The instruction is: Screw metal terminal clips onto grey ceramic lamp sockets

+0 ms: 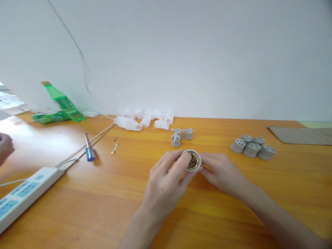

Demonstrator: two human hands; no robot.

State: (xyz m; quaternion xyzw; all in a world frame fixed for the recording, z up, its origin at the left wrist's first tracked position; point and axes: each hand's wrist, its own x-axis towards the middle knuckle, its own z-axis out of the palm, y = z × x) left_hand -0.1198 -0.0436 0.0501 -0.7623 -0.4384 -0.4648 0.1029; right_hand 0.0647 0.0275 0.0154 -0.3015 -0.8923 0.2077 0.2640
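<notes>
A ceramic lamp socket (197,166) with a pale grey rim and a brass-coloured threaded lining is held tilted, its open end facing me. My left hand (164,178) grips it from the left, with a fingertip at the mouth covering part of the inside. On the other side, my right hand (223,171) pinches the socket's right edge; its fingertips are partly hidden. Just beyond my hands stand three lamp sockets (175,140) with metal strips on top. Further right is a cluster of several more sockets (252,149).
A blue-handled screwdriver (90,154) and a small metal strip (115,148) lie left. White foam netting (128,123) lines the wall. A power strip (31,190), its cables, green bottles (63,103) and another person's hand (5,147) are at left; cardboard (303,135) lies right.
</notes>
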